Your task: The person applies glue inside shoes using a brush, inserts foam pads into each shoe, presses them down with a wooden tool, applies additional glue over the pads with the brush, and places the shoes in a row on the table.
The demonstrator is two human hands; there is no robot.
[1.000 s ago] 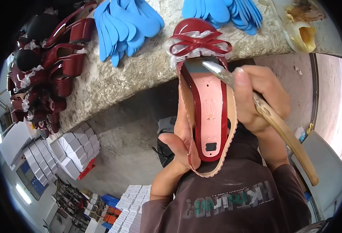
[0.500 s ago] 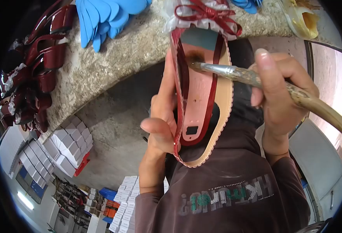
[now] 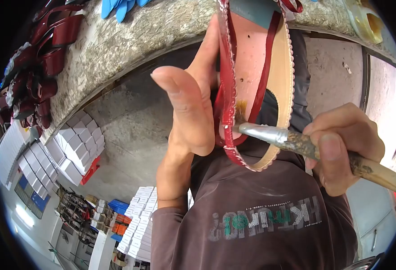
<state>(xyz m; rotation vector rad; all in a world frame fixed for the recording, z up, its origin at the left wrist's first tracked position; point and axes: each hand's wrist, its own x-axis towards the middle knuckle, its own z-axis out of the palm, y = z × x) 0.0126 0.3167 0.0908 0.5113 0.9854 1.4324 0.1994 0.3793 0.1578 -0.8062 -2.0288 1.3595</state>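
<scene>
My left hand [image 3: 186, 108] supports a red shoe [image 3: 229, 90] from its left side and beneath, with the thumb raised away from it and some fingers hidden behind it. The shoe's toe points to the top edge of the frame, where its bow is partly cut off. Inside lies a pink insole [image 3: 247, 58], with a grey-blue area towards the toe. My right hand [image 3: 346, 144] is closed around the wooden handle of a brush [image 3: 270, 134]. The brush's bristles touch the heel end of the insole, beside the red strap.
A worn worktable [image 3: 112, 49] curves across the top. Finished-looking red shoes [image 3: 51, 45] stand at its left, blue pieces [image 3: 121, 9] lie at the top, and a container with yellowish residue [image 3: 371, 27] is at the right. White boxes [image 3: 74, 144] are stacked at the left.
The brush has moved from the toe area down the insole to the heel end. The shoe sits higher in view, its toe now cut off, and my left thumb has lifted away.
</scene>
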